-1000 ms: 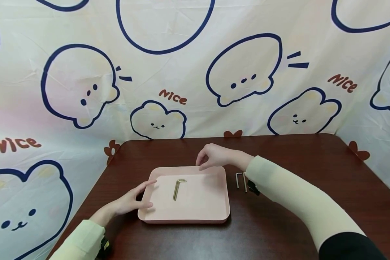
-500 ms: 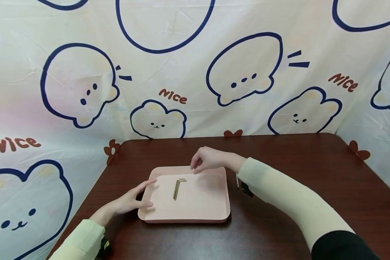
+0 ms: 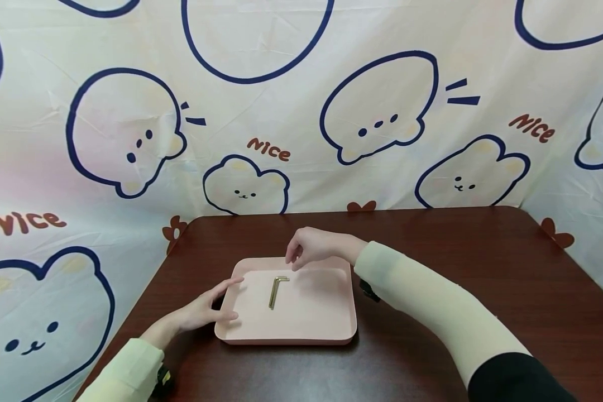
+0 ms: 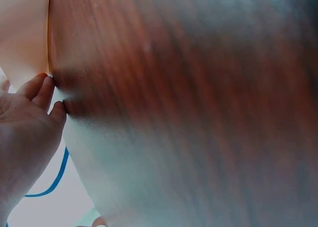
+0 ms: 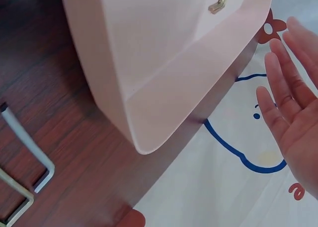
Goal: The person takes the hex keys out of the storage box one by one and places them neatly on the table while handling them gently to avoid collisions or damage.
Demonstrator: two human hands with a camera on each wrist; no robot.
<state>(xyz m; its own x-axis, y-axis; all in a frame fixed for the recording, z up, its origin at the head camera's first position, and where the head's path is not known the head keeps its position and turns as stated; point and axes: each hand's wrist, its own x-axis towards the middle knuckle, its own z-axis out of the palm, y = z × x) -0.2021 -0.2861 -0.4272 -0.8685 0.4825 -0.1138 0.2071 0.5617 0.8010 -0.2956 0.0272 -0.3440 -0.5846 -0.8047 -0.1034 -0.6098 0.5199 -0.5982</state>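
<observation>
My left hand rests at the left side of a pale pink tray, its index finger and thumb spread over the rim. In the left wrist view, other fingers touch the tray's outer wall. Two gold hex keys lie close together in the tray. Above the tray's back rim is my right hand, palm down with loosely bent fingers. The right wrist view shows nothing in its visible fingers; the thumb is out of that view.
A silver hex key and a second, yellowish hex key lie on the dark wooden table right of the tray, hidden by my right arm in the head view. A printed cloth hangs behind the table.
My right hand has moved left along the tray's back rim, and its sleeve now covers the hex keys on the table in the head view. My left hand and the tray stay put.
</observation>
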